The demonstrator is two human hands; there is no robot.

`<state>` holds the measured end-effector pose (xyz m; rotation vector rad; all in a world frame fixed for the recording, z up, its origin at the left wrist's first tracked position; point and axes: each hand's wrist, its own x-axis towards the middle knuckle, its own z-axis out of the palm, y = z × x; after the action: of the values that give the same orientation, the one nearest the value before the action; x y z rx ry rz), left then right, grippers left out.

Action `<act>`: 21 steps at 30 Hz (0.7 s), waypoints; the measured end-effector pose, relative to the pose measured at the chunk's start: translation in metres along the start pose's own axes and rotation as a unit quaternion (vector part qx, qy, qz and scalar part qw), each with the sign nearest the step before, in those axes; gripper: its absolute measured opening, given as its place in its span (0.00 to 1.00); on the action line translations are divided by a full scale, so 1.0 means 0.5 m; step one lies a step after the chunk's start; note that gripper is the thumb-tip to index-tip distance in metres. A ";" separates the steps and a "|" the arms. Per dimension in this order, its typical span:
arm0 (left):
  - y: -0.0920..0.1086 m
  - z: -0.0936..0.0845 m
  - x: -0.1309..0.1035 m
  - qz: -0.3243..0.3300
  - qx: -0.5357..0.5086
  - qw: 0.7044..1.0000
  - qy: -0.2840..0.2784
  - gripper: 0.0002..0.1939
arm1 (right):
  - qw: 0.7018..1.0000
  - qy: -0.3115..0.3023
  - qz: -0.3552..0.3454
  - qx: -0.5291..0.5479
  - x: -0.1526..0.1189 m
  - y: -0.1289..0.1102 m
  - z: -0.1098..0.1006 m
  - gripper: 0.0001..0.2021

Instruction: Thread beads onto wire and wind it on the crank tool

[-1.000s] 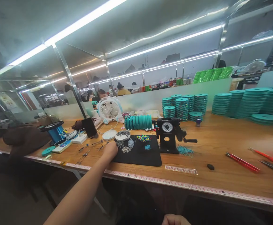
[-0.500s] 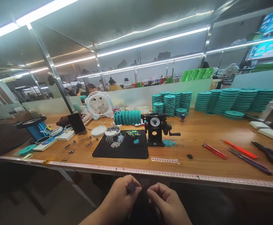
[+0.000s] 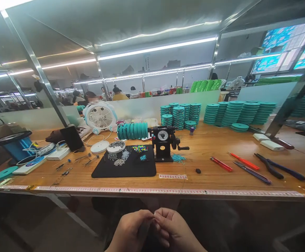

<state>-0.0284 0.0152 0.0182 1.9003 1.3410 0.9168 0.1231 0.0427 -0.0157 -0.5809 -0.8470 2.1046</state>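
Below the table's front edge, my left hand (image 3: 134, 227) and my right hand (image 3: 169, 225) meet, thumbs and forefingers pinched together at the tips. Whatever lies between the fingertips is too small to make out. Beyond them on the wooden table (image 3: 207, 147) lies a black mat (image 3: 126, 171) with small heaps of coloured beads (image 3: 140, 149), silvery beads (image 3: 119, 162) and blue bits (image 3: 143, 158). A black hand-cranked winder (image 3: 163, 143) with a dial stands at the mat's right, carrying a row of teal spools (image 3: 133, 131).
Stacks of teal spools (image 3: 236, 113) stand at the back right. Pliers (image 3: 269, 166), tweezers (image 3: 252, 172), an orange-handled tool (image 3: 243, 161) and a red cutter (image 3: 221, 164) lie to the right. A phone (image 3: 72, 139), a white fan (image 3: 100, 117) and a large blue reel (image 3: 14, 147) are at left. A measuring tape (image 3: 147, 191) runs along the edge.
My hands have come together, fingertips now touching where a gap was before. The view has turned to the right, so the table's things sit further left.
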 end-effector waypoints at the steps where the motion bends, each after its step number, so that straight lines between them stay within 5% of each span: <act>1: -0.001 0.004 0.000 -0.037 -0.056 0.998 0.007 0.10 | 1.000 -0.011 -0.001 0.005 0.000 0.002 -0.002 0.22; 5: 0.000 0.011 0.002 -0.184 -0.279 0.942 0.014 0.15 | 0.999 0.035 -0.026 -0.030 -0.005 0.004 -0.005 0.22; 13: -0.011 0.019 0.002 -0.236 -0.471 0.849 -0.026 0.20 | 0.979 0.077 -0.067 -0.178 -0.020 -0.015 0.012 0.20; 17: -0.014 0.028 0.001 -0.256 -0.488 0.834 -0.014 0.21 | 0.972 0.043 -0.081 -0.216 -0.020 -0.010 0.015 0.20; 21: -0.018 0.032 -0.005 -0.266 -0.455 0.849 -0.031 0.21 | 0.953 0.050 -0.124 -0.271 -0.022 -0.009 0.013 0.19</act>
<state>-0.0203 0.0140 0.0013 0.7656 1.0143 0.9369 0.1274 0.0336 -0.0068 -0.8074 -1.3763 1.5964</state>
